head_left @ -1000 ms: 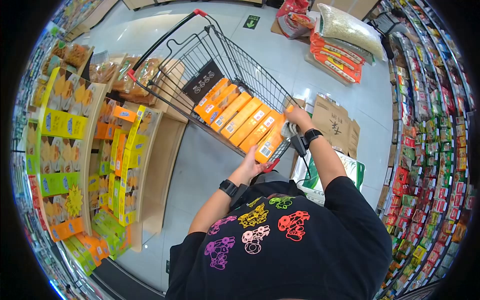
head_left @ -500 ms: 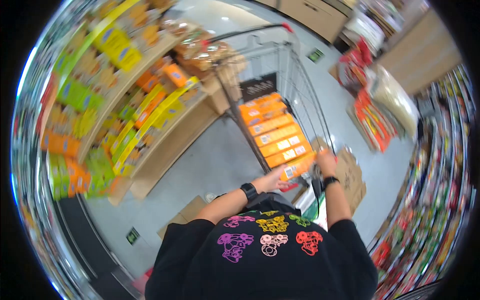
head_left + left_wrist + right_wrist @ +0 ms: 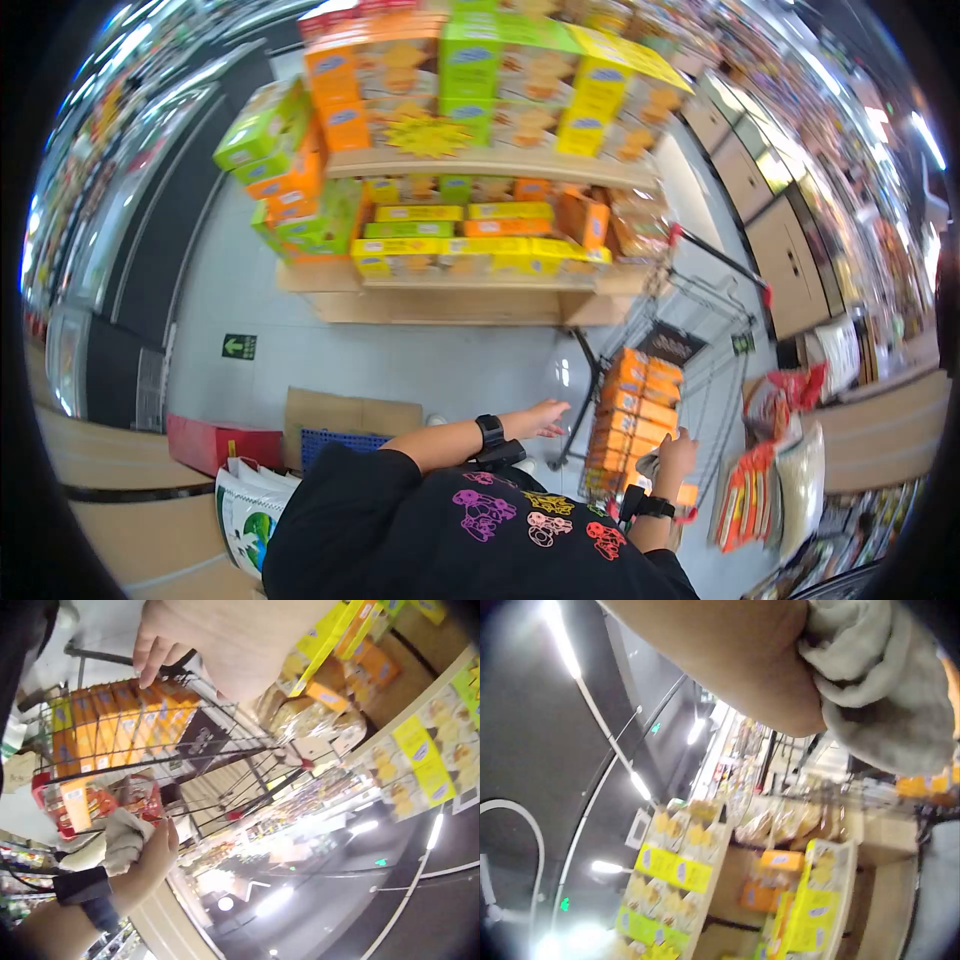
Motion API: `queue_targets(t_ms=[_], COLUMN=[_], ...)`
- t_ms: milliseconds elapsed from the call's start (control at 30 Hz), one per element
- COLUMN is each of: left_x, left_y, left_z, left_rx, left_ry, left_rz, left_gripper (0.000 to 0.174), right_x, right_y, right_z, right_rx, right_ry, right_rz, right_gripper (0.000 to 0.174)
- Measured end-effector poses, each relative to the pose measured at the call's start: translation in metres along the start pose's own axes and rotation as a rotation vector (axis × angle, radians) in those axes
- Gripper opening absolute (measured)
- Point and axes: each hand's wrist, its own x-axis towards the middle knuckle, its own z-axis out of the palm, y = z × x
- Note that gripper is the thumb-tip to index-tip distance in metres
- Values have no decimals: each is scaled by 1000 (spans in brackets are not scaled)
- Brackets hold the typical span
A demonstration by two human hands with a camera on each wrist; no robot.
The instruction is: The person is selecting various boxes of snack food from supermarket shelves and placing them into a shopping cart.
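My left hand reaches out over the floor with fingers extended and nothing in it. Its back and fingers fill the top of the left wrist view. At the shopping cart's near end, my right hand grips a bunched grey cloth. A row of orange boxes with white labels lies in the cart, beside my right hand. Another orange box shows at the cart's end in the left wrist view.
Ahead stands a wooden shelf stacked with yellow, green and orange boxes. Bagged bread sits at its right end. Rice sacks lie at the right. Behind on the left are a red box and a blue basket.
The view has swung left toward the shelf, so the cart now appears at the right. My left hand has left the nearest orange box; my right hand stays by the cart with the cloth.
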Motion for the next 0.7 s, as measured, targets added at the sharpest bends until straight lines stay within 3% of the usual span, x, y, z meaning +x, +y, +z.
queue_targets(t_ms=[67, 167, 300, 400, 467, 533, 600, 700], left_x=[-26, -59, -113, -151, -188, -228, -307, -359], left_y=[12, 29, 43, 47, 49, 55, 82, 94], left_z=[-48, -129, -229, -294, -335, -368, -348, -381], left_rx=[-153, -296, -353, -275, -46, -3, -166, 97], left_ry=[75, 230, 568, 935, 1260, 1498, 1476, 1868], left_rz=[72, 225, 521, 831, 990, 1164, 1189, 1194], left_gripper=[48, 45, 34, 32, 35, 36, 36, 34], right_x=[-7, -11, -64, -111, -142, -157, -186, -204], right_y=[-65, -170, -321, -418, -475, -531, -575, -636], right_z=[-6, 12, 18, 8, -9, -8, -40, -54], right_rx=[76, 244, 430, 429, 559, 561, 713, 943], right_ry=[61, -58, -352, -451, -532, -521, -550, -574], right_rz=[-208, -641, -971, -1255, -1383, -1449, -1495, -1572], right_gripper=[35, 36, 42, 45, 45, 51, 51, 49])
